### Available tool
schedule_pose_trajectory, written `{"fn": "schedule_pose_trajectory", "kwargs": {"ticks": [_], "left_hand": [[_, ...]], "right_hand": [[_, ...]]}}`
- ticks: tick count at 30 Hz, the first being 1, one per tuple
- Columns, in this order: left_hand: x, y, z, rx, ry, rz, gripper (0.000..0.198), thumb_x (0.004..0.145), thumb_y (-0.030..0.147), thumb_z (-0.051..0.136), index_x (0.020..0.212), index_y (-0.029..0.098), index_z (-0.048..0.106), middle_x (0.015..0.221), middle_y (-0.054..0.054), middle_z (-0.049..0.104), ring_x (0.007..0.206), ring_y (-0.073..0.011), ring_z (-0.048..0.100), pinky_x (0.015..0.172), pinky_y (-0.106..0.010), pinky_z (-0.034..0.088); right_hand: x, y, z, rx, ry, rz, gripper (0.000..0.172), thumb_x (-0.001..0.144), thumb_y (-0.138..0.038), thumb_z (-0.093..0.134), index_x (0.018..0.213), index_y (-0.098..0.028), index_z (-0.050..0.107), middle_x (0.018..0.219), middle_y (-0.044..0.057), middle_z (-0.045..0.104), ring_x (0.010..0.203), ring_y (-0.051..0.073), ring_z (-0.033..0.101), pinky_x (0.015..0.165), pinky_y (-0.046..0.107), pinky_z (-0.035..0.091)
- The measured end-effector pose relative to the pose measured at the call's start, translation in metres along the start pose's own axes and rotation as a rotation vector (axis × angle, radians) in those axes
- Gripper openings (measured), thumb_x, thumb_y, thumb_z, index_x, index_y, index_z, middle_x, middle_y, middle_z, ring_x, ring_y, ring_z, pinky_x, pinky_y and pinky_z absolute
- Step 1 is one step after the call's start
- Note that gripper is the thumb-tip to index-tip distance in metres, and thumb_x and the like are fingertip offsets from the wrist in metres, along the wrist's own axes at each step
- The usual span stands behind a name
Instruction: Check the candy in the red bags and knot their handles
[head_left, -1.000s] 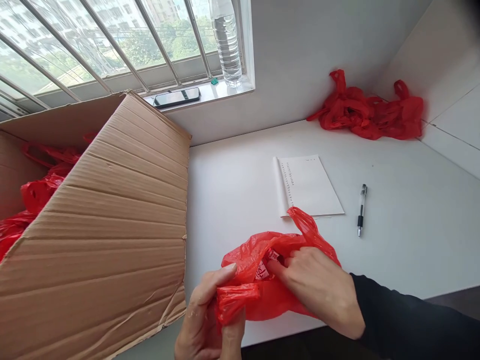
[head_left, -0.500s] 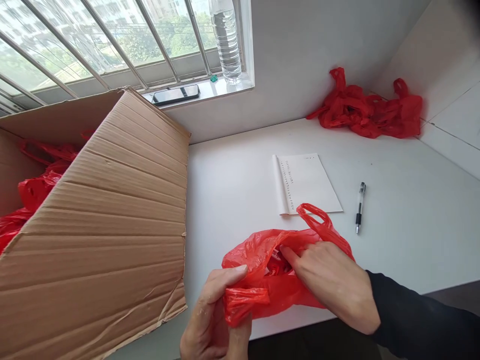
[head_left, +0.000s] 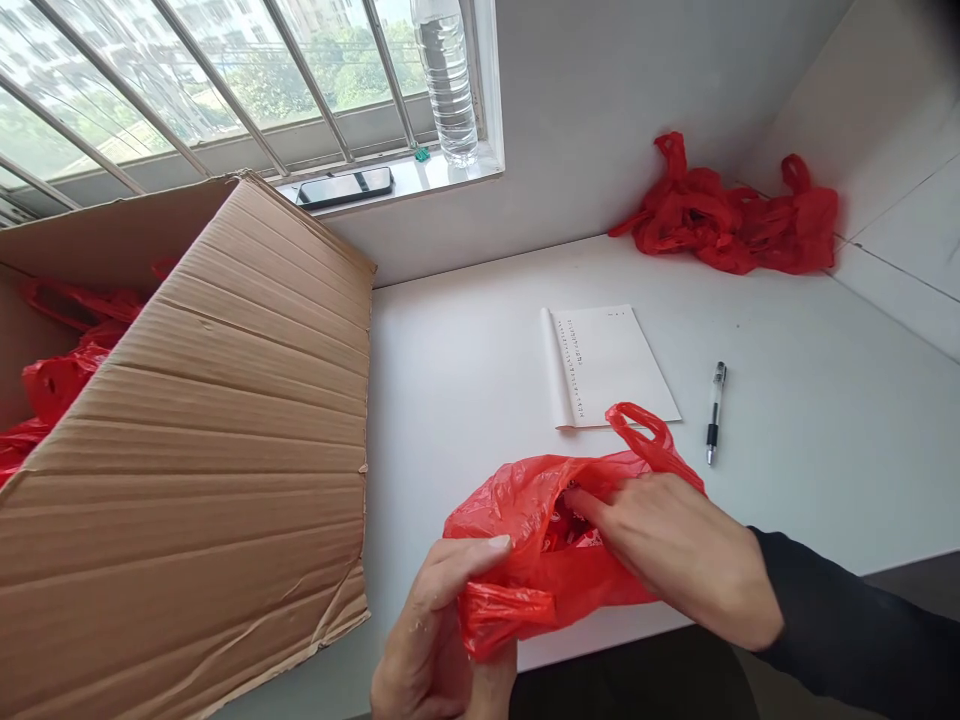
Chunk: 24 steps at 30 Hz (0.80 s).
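A thin red plastic bag sits at the table's front edge with its mouth held apart. My left hand is closed on the bunched handle at its near left side, thumb on top. My right hand reaches in from the right. One of its fingers points at the contents, while the other fingers are hidden in the bag. Inside lie several small red packets with pale print, only partly visible. The bag's other handle loop stands up behind my right hand.
A large cardboard box with red plastic bags inside stands left. Beyond my hands are a notebook and a pen. More red bags lie in the far corner. The windowsill holds a phone and a water bottle.
My right hand has shifted slightly right within the bag, and more of the red packets show. My left hand and the gripped handle have moved a little to the right.
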<state>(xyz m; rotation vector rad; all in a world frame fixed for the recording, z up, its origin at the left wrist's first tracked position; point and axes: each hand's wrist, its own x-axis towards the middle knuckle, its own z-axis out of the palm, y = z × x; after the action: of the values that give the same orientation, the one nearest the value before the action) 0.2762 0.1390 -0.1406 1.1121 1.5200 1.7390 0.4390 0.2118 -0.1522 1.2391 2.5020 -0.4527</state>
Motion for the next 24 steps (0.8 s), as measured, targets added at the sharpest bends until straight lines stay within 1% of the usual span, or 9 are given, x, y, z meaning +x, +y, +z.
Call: {"fn": "schedule_pose_trajectory", "kwargs": {"ticks": [4,6,8,10,13,16,19,21,24], "left_hand": [[0.001,-0.002,0.000,0.019,-0.021,0.016,0.011,0.084,0.030,0.073,0.093,0.027,0.078,0.087,-0.003,0.065,0.073,-0.0165,0.057,0.068,-0.026,0.050],[0.002,-0.003,-0.001,0.030,-0.059,0.046,0.015,0.082,0.033,0.075,0.094,0.026,0.078,0.086,-0.005,0.066,0.076,-0.0180,0.058,0.068,-0.027,0.050],[0.004,-0.003,-0.003,0.045,-0.093,0.074,0.019,0.083,0.038,0.075,0.096,0.026,0.078,0.087,-0.005,0.067,0.079,-0.0188,0.059,0.068,-0.026,0.049],[0.006,-0.003,-0.006,0.074,-0.113,0.085,0.020,0.086,0.041,0.072,0.096,0.026,0.078,0.087,-0.005,0.066,0.080,-0.0184,0.059,0.067,-0.025,0.047],[0.012,-0.003,-0.016,0.170,-0.113,0.113,0.017,0.087,0.039,0.072,0.093,0.025,0.079,0.088,-0.005,0.063,0.082,-0.0177,0.058,0.069,-0.026,0.047],[0.019,-0.003,-0.025,0.279,-0.129,0.219,0.014,0.088,0.034,0.071,0.093,0.024,0.079,0.093,-0.005,0.060,0.087,-0.0187,0.056,0.074,-0.028,0.049],[0.022,-0.001,-0.027,0.279,-0.162,0.270,0.013,0.090,0.034,0.068,0.091,0.024,0.077,0.099,-0.006,0.065,0.097,-0.0218,0.058,0.087,-0.034,0.051],[0.022,0.003,-0.022,0.177,-0.122,0.195,0.013,0.092,0.034,0.065,0.089,0.025,0.074,0.102,-0.005,0.069,0.106,-0.0241,0.060,0.095,-0.039,0.049],[0.020,0.013,-0.008,-0.006,-0.066,0.051,0.019,0.094,0.041,0.061,0.083,0.026,0.068,0.090,-0.003,0.073,0.108,-0.0276,0.065,0.100,-0.046,0.048]], "right_hand": [[-0.014,-0.004,0.007,-0.049,0.018,-0.067,0.029,0.068,0.007,0.057,0.075,-0.021,0.062,0.066,0.002,0.066,0.064,0.027,0.067,0.057,0.038,0.044],[-0.023,-0.006,0.006,-0.024,0.109,-0.111,0.031,0.067,0.008,0.058,0.076,-0.020,0.063,0.068,0.002,0.064,0.066,0.026,0.066,0.060,0.039,0.049],[-0.034,-0.004,-0.001,0.085,0.304,-0.191,0.037,0.074,0.007,0.057,0.097,-0.021,0.067,0.080,0.002,0.065,0.074,0.024,0.065,0.065,0.038,0.052],[-0.043,0.003,-0.009,0.207,0.572,-0.218,0.044,0.087,-0.001,0.054,0.124,-0.024,0.061,0.100,0.004,0.066,0.092,0.023,0.064,0.079,0.038,0.055],[-0.049,0.020,-0.015,0.248,0.842,-0.061,0.050,0.099,-0.026,0.054,0.148,-0.024,0.043,0.133,0.009,0.056,0.125,0.027,0.050,0.104,0.043,0.047],[-0.044,0.033,-0.010,0.237,0.772,0.033,0.060,0.100,-0.045,0.051,0.153,-0.021,0.036,0.137,0.010,0.056,0.131,0.030,0.047,0.113,0.051,0.039],[-0.040,0.035,-0.008,0.349,0.662,-0.008,0.032,0.104,-0.036,0.044,0.134,-0.029,0.054,0.122,0.003,0.067,0.122,0.025,0.057,0.115,0.049,0.038],[-0.040,0.033,-0.010,0.446,0.669,0.028,0.027,0.105,-0.034,0.043,0.128,-0.032,0.057,0.116,0.002,0.067,0.116,0.023,0.061,0.108,0.045,0.045],[-0.037,0.033,-0.014,0.476,0.717,0.133,0.049,0.100,-0.045,0.052,0.145,-0.028,0.045,0.116,0.007,0.064,0.109,0.026,0.061,0.096,0.045,0.052]]}}
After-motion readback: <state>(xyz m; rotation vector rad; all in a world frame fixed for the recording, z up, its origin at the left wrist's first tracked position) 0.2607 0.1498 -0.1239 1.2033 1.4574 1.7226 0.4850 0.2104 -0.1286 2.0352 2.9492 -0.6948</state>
